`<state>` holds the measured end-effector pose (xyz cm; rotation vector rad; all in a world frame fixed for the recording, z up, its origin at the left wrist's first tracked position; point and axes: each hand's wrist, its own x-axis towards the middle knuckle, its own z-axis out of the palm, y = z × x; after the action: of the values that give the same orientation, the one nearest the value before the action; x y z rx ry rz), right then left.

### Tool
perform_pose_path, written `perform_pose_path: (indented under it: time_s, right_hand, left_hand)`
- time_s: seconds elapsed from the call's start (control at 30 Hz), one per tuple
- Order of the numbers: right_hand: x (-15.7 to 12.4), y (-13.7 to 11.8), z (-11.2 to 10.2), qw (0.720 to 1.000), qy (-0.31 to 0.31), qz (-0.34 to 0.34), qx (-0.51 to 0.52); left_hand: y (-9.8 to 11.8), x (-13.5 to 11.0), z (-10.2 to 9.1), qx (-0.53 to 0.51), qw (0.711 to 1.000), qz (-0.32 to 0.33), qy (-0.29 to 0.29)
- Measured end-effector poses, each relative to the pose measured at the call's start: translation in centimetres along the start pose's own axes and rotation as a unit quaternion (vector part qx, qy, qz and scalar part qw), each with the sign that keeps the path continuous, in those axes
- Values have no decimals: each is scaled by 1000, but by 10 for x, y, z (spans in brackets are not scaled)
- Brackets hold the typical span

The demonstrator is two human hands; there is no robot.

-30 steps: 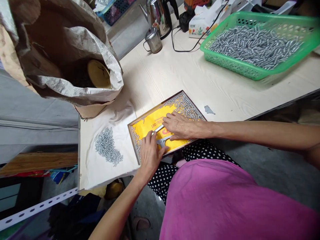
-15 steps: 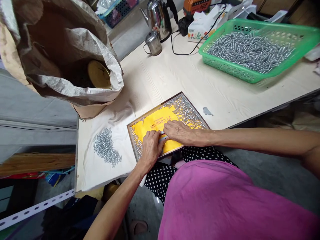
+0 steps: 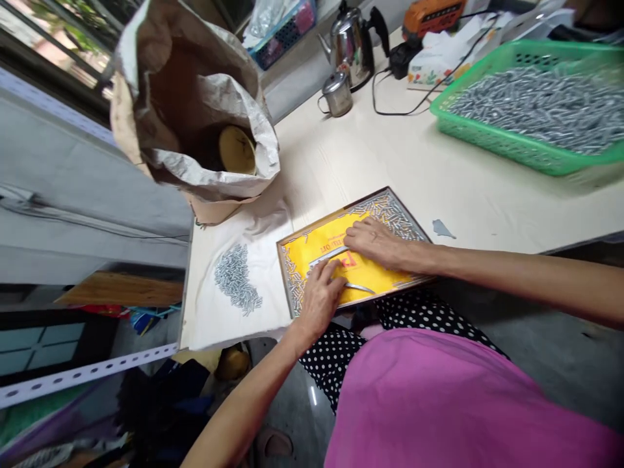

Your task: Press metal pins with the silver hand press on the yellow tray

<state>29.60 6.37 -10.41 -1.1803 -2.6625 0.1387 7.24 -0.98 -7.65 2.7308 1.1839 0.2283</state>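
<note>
A shallow wooden-framed tray point(image 3: 292, 286) with a yellow bottom lies at the table's near edge. Several small silver pins point(image 3: 390, 211) line its sides. My left hand point(image 3: 319, 299) rests on the tray's near-left part. Its fingers are curled on a thin silver metal tool point(image 3: 359, 287) that points right. My right hand point(image 3: 375, 240) lies flat on the yellow bottom. Its fingertips touch a short straight row of pins point(image 3: 329, 257). The two hands are a little apart.
A heap of loose pins point(image 3: 236, 279) lies on a white cloth point(image 3: 219, 318) left of the tray. A big open paper sack point(image 3: 195, 104) stands behind it. Beyond are a green basket point(image 3: 517, 151) of pins, kettle point(image 3: 353, 39), metal cup point(image 3: 336, 94), black cable point(image 3: 390, 107).
The view has shifted, so everything sits further right. My hands have drawn apart: the left hand pulled back toward me with the thin tool, and the row of pins now shows between them.
</note>
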Motion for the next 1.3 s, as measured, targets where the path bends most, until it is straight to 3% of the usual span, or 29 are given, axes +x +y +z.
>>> perform_pose_path:
  time_s: [0.1, 0.2, 0.27, 0.33, 0.43, 0.5, 0.6, 0.83, 0.97, 1.07, 1.2, 1.3]
  right_hand:
    - [17, 9, 10, 999, 31, -13, -26]
    - [24, 6, 14, 998, 44, -32, -42]
    - [23, 0, 16, 997, 44, -28, -50]
    - [21, -7, 18, 997, 44, -14, -57]
    - [19, -13, 22, 997, 42, 5, -63]
    - [19, -14, 24, 997, 41, 10, -66]
    - [18, -14, 25, 997, 41, 9, -70]
    - [19, -13, 20, 997, 26, 8, -66]
    - [18, -10, 14, 997, 27, -9, -74]
    - [13, -5, 6, 995, 28, -21, -89]
    - [7, 2, -2, 994, 30, -24, -103]
    - [6, 7, -2, 993, 28, -23, -110]
  left_hand:
    - [5, -5, 2, 2, 1000, 14, 9]
    - [-10, -11, -6, 11, 999, -11, 45]
    - [-39, -19, -19, 52, 990, -101, 85]
    - [-79, -32, -36, 133, 958, -232, 105]
    - [-138, -52, -56, 237, 902, -360, 41]
    - [-164, -63, -61, 266, 886, -379, -21]
    - [-182, -70, -60, 282, 881, -372, -80]
    - [-192, -63, -60, 268, 894, -350, -77]
    - [-175, -53, -67, 167, 914, -369, 16]
    - [-130, -44, -65, -47, 920, -379, 91]
    - [-54, -34, -50, -287, 882, -372, 41]
    - [-22, -26, -34, -384, 831, -402, -9]
